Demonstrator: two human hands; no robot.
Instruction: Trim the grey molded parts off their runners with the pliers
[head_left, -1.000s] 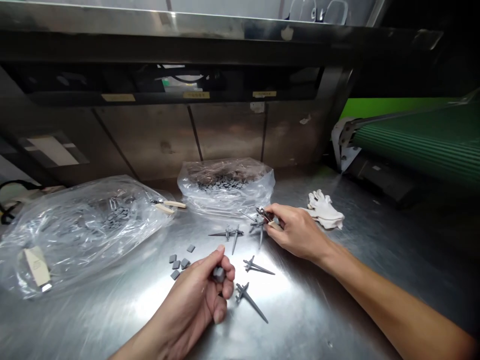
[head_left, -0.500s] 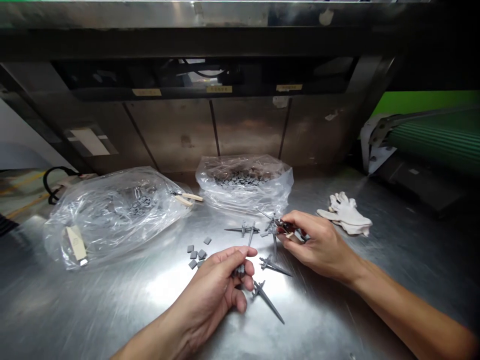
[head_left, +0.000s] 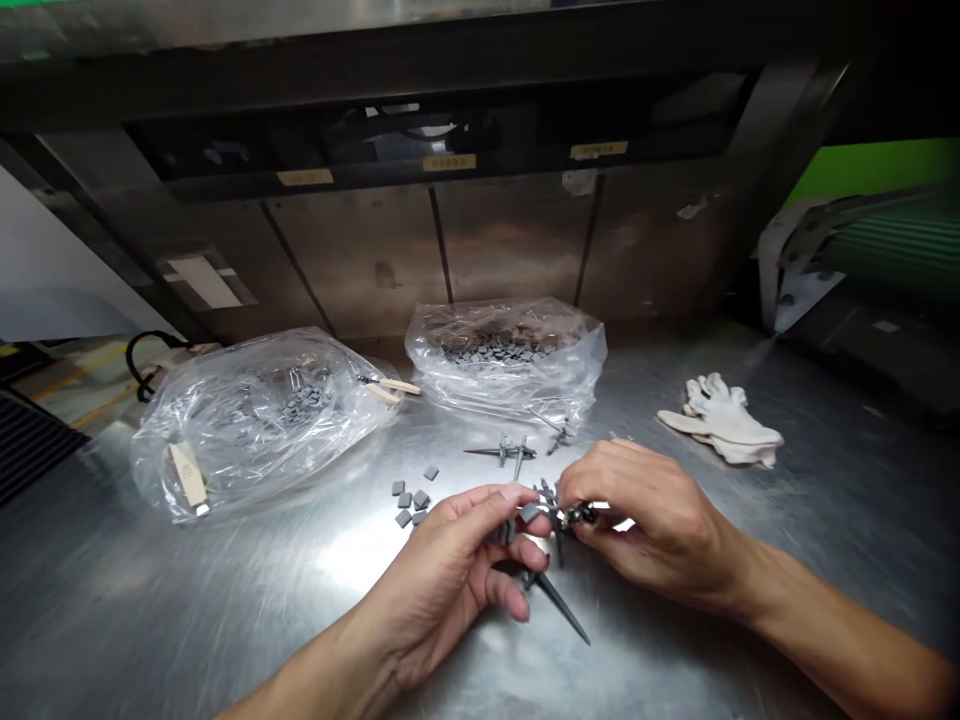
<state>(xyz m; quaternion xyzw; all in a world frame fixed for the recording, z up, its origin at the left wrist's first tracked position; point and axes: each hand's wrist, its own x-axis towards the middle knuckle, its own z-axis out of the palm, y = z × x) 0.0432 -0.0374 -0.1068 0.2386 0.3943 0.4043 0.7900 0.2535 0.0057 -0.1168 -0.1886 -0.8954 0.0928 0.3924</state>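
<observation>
My left hand is closed around several small grey square pieces, partly hidden by the fingers. Thumb and forefinger meet the edge of one grey piece, just beside the sword-shaped grey plastic part. Closed on a pair of small metal nippers, my right hand has the jaws against that part; most of the tool is covered by the fingers. Below the hands lies another sword-shaped part. Two more groups of such parts rest behind. Loose grey squares are scattered left of my left hand.
A clear plastic bag of grey squares stands at the back. Another bag lies to the left, with cream-handled nippers and a cream handle on it. A white glove sits right on the metal table.
My right hand has come down and nearer to my left, bringing the nippers from the rear parts to the piece at my left fingertips. The whole view has shifted slightly.
</observation>
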